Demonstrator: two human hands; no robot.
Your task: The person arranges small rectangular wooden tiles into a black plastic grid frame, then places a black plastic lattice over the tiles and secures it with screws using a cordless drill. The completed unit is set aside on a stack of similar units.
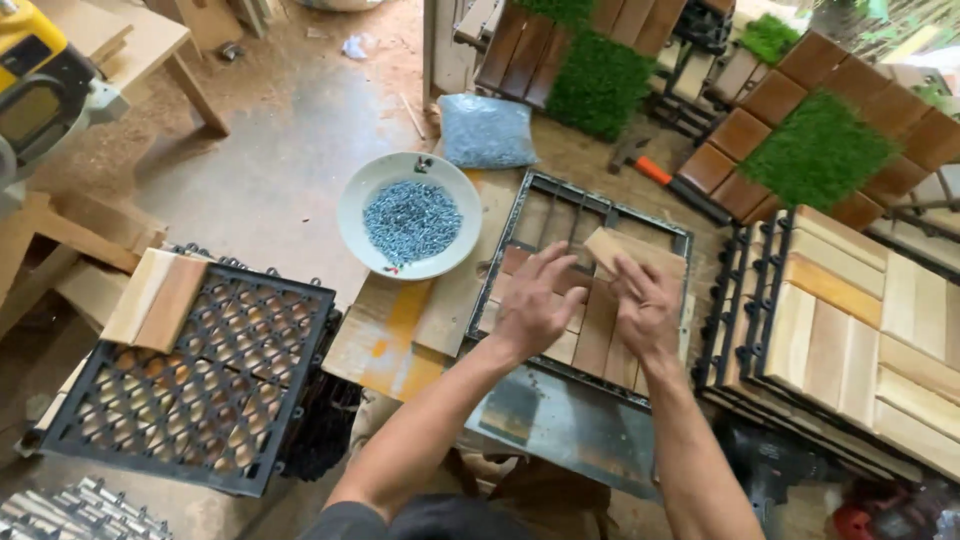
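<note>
Head view, looking down on a cluttered workshop floor: both hands work over a metal jig frame point(600, 215) lying in the middle of the scene, already part-filled with wooden slats point(590, 335) set side by side. The left hand point(535, 305) lies spread and flat on the near slats, fingers open and gripping nothing, apparently pressing them down so they stay put. The right hand point(648, 308) has its fingers curled loosely around the near end of a pale wooden slat point(632, 250), which tilts up and away toward the frame's far right corner, over the part with no slats yet.

Left of the frame, within easy reach, stands a white bowl point(355, 215) of small grey screws point(410, 220), with a clear bag of screws point(485, 130) just beyond it. A black plastic grid base point(190, 390) lies near left with two slats point(155, 300) on its far corner. Finished wood deck tiles point(850, 330) are stacked at the right; an orange-handled hammer point(665, 180) and green turf tiles point(815, 150) lie farther off.
</note>
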